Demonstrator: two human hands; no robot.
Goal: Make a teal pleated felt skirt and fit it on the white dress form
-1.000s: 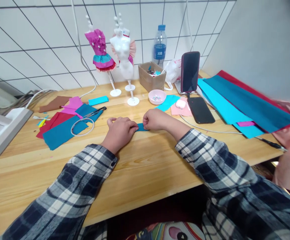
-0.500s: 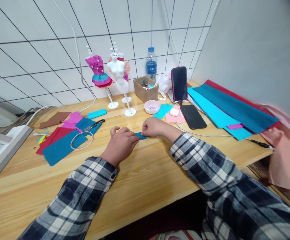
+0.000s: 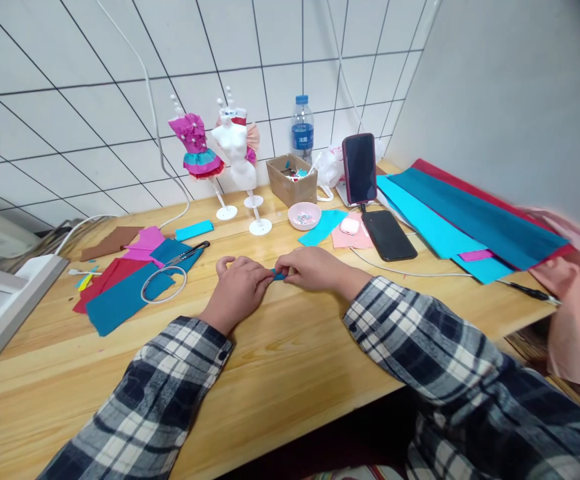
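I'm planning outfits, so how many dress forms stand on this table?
3: the magenta-dressed form at left, the bare white form to its right, and the peach-ruffled form, partly hidden behind the bare one.

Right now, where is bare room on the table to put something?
The table is bare between left sleeve and right sleeve; also left of the left sleeve, nearer than the teal sheet. Beyond the right hand, it is crowded: pink bowl, cardboard box, flat phone.
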